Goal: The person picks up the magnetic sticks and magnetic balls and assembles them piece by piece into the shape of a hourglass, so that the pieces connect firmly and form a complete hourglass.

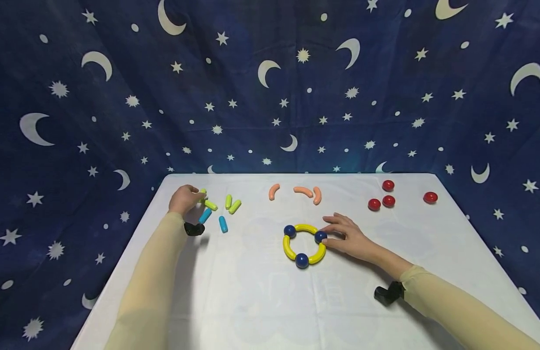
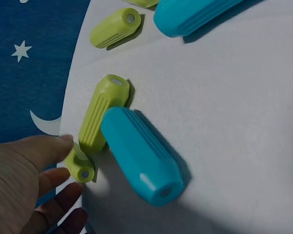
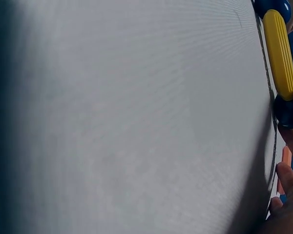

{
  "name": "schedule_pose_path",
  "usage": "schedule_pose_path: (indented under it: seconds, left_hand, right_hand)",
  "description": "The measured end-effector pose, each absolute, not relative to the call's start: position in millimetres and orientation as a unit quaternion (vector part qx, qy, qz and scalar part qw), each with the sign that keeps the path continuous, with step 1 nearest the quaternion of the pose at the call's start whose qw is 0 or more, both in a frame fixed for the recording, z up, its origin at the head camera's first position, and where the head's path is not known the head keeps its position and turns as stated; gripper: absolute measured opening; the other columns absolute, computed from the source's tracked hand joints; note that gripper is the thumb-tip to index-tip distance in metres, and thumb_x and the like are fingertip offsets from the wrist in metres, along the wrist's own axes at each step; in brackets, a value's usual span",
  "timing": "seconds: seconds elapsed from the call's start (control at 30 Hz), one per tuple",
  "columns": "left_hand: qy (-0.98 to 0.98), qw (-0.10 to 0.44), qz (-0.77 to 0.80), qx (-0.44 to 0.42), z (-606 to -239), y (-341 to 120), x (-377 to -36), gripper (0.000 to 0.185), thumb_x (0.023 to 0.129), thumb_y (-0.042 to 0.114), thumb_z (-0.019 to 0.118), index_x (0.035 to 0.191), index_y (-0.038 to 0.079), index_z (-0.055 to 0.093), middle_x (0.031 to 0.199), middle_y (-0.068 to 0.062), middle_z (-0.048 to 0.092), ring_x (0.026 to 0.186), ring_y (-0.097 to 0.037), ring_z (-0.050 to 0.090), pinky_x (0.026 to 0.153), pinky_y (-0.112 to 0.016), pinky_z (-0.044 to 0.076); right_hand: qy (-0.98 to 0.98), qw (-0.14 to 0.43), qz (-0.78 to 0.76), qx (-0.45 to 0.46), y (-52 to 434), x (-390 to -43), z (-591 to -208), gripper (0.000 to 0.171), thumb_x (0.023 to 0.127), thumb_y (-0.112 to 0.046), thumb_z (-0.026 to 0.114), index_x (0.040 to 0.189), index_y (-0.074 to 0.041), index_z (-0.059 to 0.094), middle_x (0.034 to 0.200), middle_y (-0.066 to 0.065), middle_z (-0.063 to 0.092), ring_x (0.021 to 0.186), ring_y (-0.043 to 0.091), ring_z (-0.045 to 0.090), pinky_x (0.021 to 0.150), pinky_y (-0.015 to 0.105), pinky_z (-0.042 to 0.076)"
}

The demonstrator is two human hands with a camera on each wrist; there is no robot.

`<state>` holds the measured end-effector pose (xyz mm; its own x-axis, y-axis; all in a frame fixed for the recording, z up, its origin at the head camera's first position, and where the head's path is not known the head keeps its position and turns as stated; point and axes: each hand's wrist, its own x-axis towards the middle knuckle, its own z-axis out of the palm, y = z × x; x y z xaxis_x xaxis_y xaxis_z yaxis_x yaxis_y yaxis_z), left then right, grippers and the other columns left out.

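Note:
At the table's left side my left hand [image 1: 184, 198] has thumb and fingers at a short green stick [image 2: 80, 165], pinching it at its end. A second green stick [image 2: 101, 114] lies against it, with a light-blue stick [image 2: 141, 156] alongside. Near the middle, a ring is made of three yellow curved sticks [image 1: 288, 248] and three dark-blue balls [image 1: 302, 260]. My right hand [image 1: 350, 239] pinches the ring's right-hand ball [image 1: 321, 236] between thumb and finger. In the right wrist view that ball [image 3: 286, 112] joins a yellow stick [image 3: 279, 53]; much of the hand is cut off.
Two more green sticks [image 1: 235, 206] and another light-blue stick [image 1: 223, 224] lie right of the left hand. Three orange curved sticks [image 1: 303, 191] are at the back. Several red balls [image 1: 388, 201] sit at the back right. A starry cloth [image 1: 235, 73] hangs behind the white table [image 1: 252, 301].

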<state>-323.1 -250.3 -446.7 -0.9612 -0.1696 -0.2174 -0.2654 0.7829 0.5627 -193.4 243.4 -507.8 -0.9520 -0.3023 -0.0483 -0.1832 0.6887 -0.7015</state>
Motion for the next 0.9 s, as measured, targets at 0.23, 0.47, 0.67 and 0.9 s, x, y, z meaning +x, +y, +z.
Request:
schedule_pose_path:
  seconds: [0.23, 0.47, 0.67, 0.9]
  left_hand:
    - [0.947, 0.074, 0.282, -0.132, -446.5, -246.3, -324.2, 0.045, 0.098, 0.032, 0.065, 0.125, -0.004, 0.064, 0.126, -0.022, 0.063, 0.112, -0.038, 0.057, 0.1, -0.052, 0.044]
    - [0.955, 0.072, 0.259, -0.127, -451.0, -248.0, -325.4, 0.041, 0.099, 0.029, 0.064, 0.123, -0.004, 0.066, 0.121, -0.021, 0.066, 0.105, -0.035, 0.059, 0.093, -0.05, 0.047]
    - [0.96, 0.059, 0.245, -0.119, -450.2, -251.4, -324.7, 0.038, 0.098, 0.025, 0.062, 0.122, -0.004, 0.068, 0.119, -0.021, 0.068, 0.103, -0.035, 0.061, 0.091, -0.05, 0.047]
    - [0.948, -0.001, 0.303, -0.1, -441.7, -253.5, -326.2, 0.04, 0.101, 0.024, 0.061, 0.132, -0.002, 0.062, 0.129, -0.022, 0.063, 0.112, -0.038, 0.058, 0.097, -0.051, 0.045]
  right_hand:
    - [0.917, 0.08, -0.37, -0.129, 242.4, -192.6, -506.6, 0.033, 0.09, -0.043, 0.078, 0.116, -0.023, 0.076, 0.156, 0.008, 0.045, 0.153, 0.038, 0.013, 0.115, 0.072, 0.007]
    - [0.914, 0.077, -0.375, -0.132, 242.4, -192.3, -507.6, 0.032, 0.09, -0.042, 0.079, 0.116, -0.023, 0.076, 0.155, 0.008, 0.046, 0.154, 0.037, 0.013, 0.116, 0.07, 0.006]
    - [0.915, 0.075, -0.373, -0.133, 241.5, -192.8, -509.2, 0.032, 0.09, -0.042, 0.078, 0.116, -0.023, 0.076, 0.155, 0.008, 0.046, 0.154, 0.037, 0.013, 0.116, 0.07, 0.007]
    - [0.918, 0.073, -0.368, -0.129, 242.0, -192.1, -507.8, 0.032, 0.09, -0.041, 0.079, 0.115, -0.023, 0.076, 0.155, 0.008, 0.046, 0.154, 0.037, 0.013, 0.116, 0.07, 0.007]
